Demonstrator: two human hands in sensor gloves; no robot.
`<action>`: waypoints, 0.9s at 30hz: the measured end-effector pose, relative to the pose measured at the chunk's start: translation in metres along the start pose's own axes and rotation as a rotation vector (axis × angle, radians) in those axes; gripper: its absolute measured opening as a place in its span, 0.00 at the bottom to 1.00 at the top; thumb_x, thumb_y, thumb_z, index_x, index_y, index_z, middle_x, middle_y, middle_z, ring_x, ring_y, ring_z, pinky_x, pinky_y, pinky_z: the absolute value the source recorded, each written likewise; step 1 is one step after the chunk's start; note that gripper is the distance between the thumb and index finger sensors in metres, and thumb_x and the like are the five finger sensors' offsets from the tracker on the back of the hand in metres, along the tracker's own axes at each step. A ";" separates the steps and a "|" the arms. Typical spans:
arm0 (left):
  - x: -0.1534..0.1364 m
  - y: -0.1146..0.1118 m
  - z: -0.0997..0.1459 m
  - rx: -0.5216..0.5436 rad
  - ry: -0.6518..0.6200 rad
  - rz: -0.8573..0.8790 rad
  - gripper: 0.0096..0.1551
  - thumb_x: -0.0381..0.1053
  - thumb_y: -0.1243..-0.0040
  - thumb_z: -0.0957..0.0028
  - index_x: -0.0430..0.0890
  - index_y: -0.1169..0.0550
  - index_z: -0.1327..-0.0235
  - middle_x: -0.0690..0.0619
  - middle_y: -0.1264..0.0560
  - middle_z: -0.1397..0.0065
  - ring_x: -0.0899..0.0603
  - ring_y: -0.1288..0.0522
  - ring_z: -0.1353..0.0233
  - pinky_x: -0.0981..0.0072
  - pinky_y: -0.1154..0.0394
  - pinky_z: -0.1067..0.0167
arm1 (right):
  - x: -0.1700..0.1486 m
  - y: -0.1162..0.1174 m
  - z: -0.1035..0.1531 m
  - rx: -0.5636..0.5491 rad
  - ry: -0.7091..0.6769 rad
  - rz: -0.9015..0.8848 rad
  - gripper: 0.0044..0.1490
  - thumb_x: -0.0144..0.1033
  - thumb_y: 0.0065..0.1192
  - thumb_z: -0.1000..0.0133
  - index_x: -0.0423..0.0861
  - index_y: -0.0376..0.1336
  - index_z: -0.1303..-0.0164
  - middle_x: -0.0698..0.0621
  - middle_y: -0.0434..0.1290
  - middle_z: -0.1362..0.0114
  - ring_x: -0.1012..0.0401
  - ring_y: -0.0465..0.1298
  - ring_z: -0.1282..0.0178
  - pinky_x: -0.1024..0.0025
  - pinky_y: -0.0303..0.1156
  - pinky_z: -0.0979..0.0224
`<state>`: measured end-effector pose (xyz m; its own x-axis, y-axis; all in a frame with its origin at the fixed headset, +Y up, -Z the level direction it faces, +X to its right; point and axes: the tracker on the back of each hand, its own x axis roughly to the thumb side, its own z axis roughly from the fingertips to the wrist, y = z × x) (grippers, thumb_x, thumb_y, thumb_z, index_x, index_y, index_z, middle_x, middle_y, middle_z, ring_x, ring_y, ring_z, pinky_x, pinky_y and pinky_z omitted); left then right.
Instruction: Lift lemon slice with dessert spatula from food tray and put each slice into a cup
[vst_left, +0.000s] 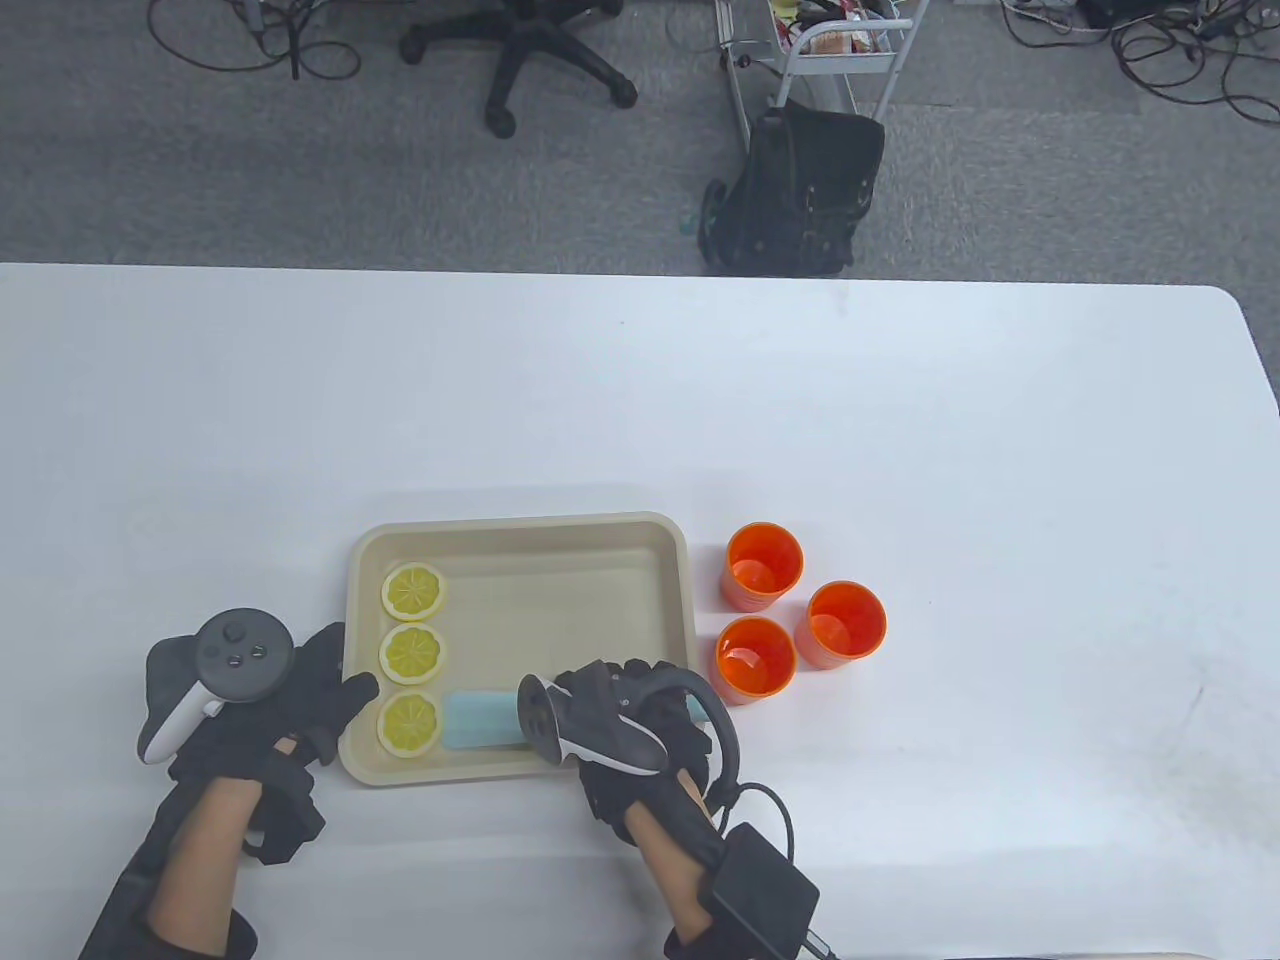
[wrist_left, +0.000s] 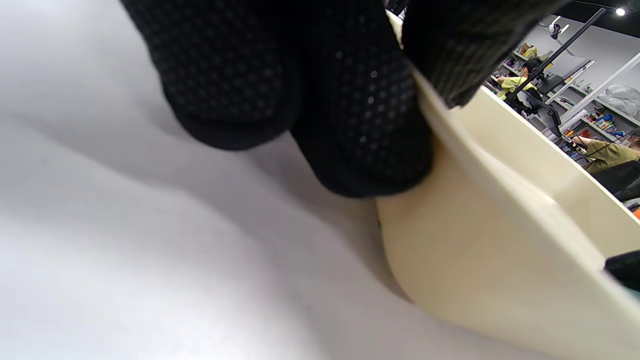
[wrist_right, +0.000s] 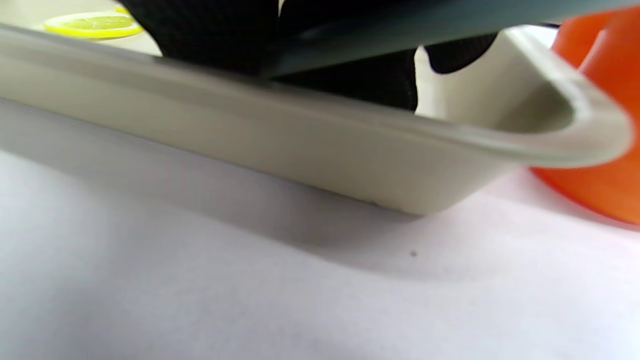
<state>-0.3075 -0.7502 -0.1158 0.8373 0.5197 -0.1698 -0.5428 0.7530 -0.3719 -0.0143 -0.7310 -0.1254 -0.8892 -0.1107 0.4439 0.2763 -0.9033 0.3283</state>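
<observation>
A beige food tray (vst_left: 560, 545) holds three lemon slices in a column along its left side, the far slice (vst_left: 413, 592), the middle slice (vst_left: 411, 652) and the near slice (vst_left: 409, 722). A light blue dessert spatula (vst_left: 478, 718) lies flat in the tray, its blade edge right beside the near slice. My right hand (vst_left: 620, 715) grips its handle (wrist_right: 400, 30) over the tray's near rim (wrist_right: 300, 145). My left hand (vst_left: 335, 690) holds the tray's left rim, the fingers (wrist_left: 350, 125) outside the wall (wrist_left: 475, 250) and the thumb over it. Three orange cups (vst_left: 764, 565), (vst_left: 846, 623), (vst_left: 754, 658) stand right of the tray.
The white table (vst_left: 900, 420) stretches far beyond the tray and cups. The nearest cup (wrist_right: 600, 125) stands close to the tray's right corner. A cable and a black box (vst_left: 760, 885) trail from my right wrist. Past the table stand an office chair (vst_left: 520, 50) and a black bag (vst_left: 800, 190).
</observation>
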 end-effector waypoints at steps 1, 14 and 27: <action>0.000 0.000 0.000 -0.001 0.001 -0.002 0.46 0.58 0.34 0.41 0.34 0.37 0.22 0.52 0.18 0.45 0.57 0.11 0.60 0.65 0.13 0.58 | 0.000 0.001 -0.001 -0.004 -0.013 -0.019 0.37 0.42 0.64 0.44 0.56 0.58 0.22 0.47 0.72 0.28 0.51 0.76 0.33 0.40 0.60 0.20; 0.001 -0.001 -0.001 -0.008 0.005 -0.011 0.45 0.58 0.34 0.41 0.33 0.37 0.22 0.52 0.18 0.46 0.57 0.11 0.60 0.65 0.13 0.58 | 0.018 0.002 -0.008 -0.095 -0.113 -0.047 0.37 0.44 0.65 0.45 0.56 0.59 0.23 0.48 0.74 0.31 0.53 0.78 0.38 0.42 0.64 0.21; 0.001 -0.001 -0.002 -0.024 0.007 -0.001 0.45 0.58 0.36 0.40 0.33 0.37 0.22 0.52 0.18 0.45 0.57 0.11 0.60 0.64 0.13 0.58 | 0.014 -0.004 0.004 -0.222 -0.123 -0.074 0.38 0.45 0.65 0.46 0.54 0.60 0.23 0.48 0.75 0.32 0.54 0.80 0.40 0.43 0.67 0.23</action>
<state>-0.3063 -0.7510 -0.1171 0.8381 0.5163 -0.1760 -0.5406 0.7435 -0.3937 -0.0269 -0.7269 -0.1172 -0.8491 -0.0016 0.5283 0.1131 -0.9773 0.1789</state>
